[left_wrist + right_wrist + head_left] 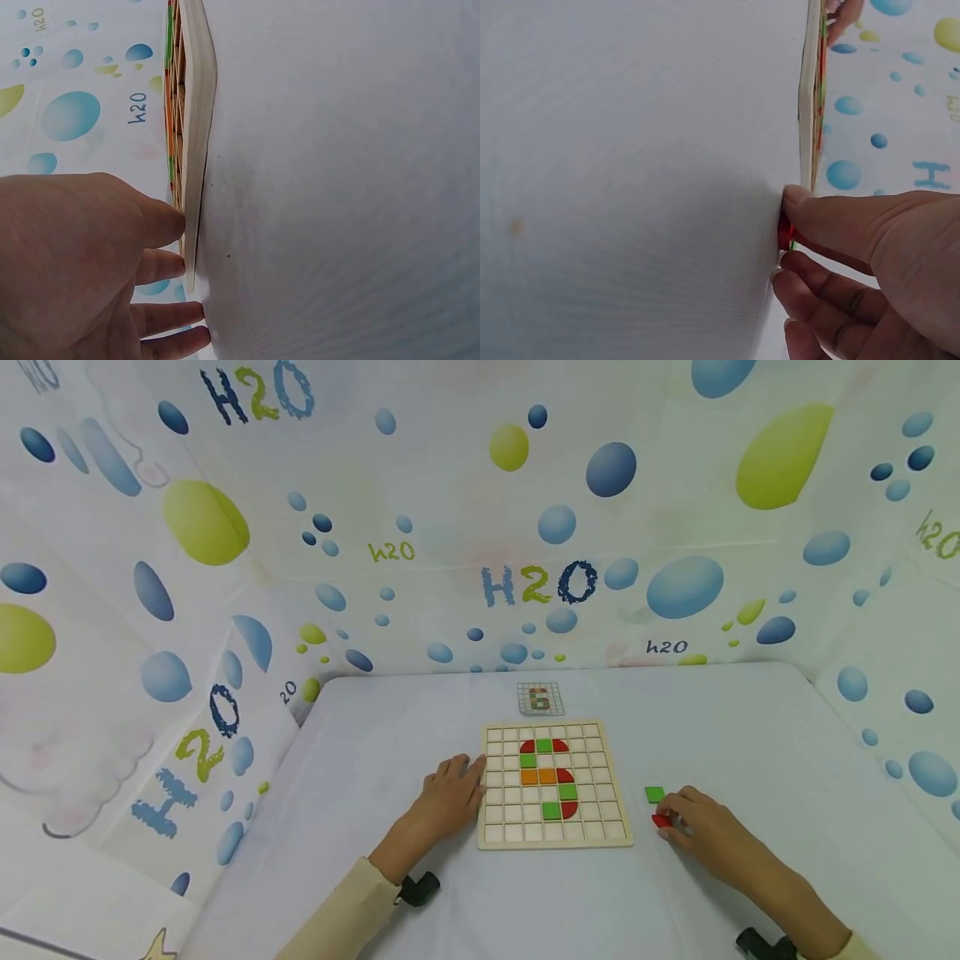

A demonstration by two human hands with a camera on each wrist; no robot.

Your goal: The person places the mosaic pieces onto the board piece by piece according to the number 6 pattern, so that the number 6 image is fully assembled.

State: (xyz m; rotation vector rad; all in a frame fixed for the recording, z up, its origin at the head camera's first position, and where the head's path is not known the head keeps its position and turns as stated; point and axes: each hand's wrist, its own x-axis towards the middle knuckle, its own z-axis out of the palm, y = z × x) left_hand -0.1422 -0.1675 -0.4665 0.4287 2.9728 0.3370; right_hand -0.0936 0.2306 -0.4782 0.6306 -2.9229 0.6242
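Note:
A wooden grid board (501,833) lies flat in the head view, with green, red and orange tiles set in its cells in the shape of a 6. My left hand (451,795) rests against the board's left edge, fingers fairly straight; in the left wrist view its fingertips touch the board's rim (196,135). To the right of the board, my right hand (701,827) pinches a red tile (662,820) between thumb and finger, at the tabletop. The right wrist view shows this red tile (784,232) partly hidden by the fingers. Just beyond it lies a green square tile (655,794).
A small card (540,698) with a gridded 6 pattern lies behind the board. White cloth (405,718) covers the table. Behind it hangs a white sheet (450,468) printed with blue and green drops.

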